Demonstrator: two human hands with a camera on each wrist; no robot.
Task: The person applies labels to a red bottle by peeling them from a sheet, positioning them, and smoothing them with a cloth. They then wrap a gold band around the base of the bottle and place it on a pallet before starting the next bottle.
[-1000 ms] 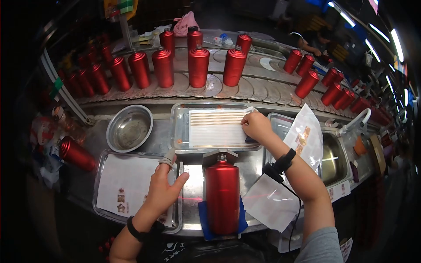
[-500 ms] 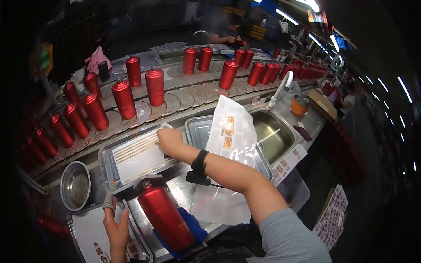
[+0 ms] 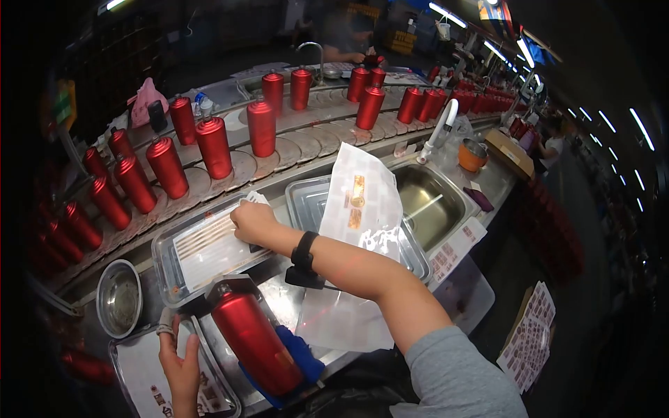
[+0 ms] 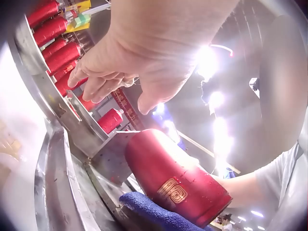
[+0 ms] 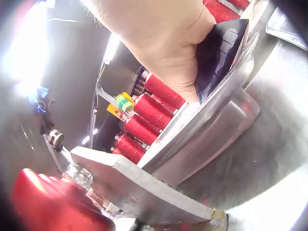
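Observation:
My right hand (image 3: 255,223), its fingers curled, is at the right end of a white sheet with gold-brown strips (image 3: 209,244). The sheet lies in a clear-walled tray (image 3: 167,287). A dark flat piece (image 5: 219,55) is tucked in the palm of that hand; the fingertips are hidden from the head view. My left hand (image 3: 180,369) hovers with fingers extended and thumb apart over a tray (image 3: 124,369) holding printed paper, one finger wrapped in a pale band. Beside it, a red bottle (image 3: 254,341) lies on a blue cloth (image 3: 301,355), showing a gold emblem (image 4: 172,191) in the left wrist view.
A metal bowl (image 3: 120,298) stands at the left. Several red bottles (image 3: 213,148) line the plated conveyor (image 3: 293,148) behind. To the right are a translucent sheet with gold labels (image 3: 366,202), a sink (image 3: 425,209) and a white faucet (image 3: 440,132).
The head view has swung to the right and tilted. My right hand stays at the striped sheet's right end. The left hand remains extended beside the red bottle.

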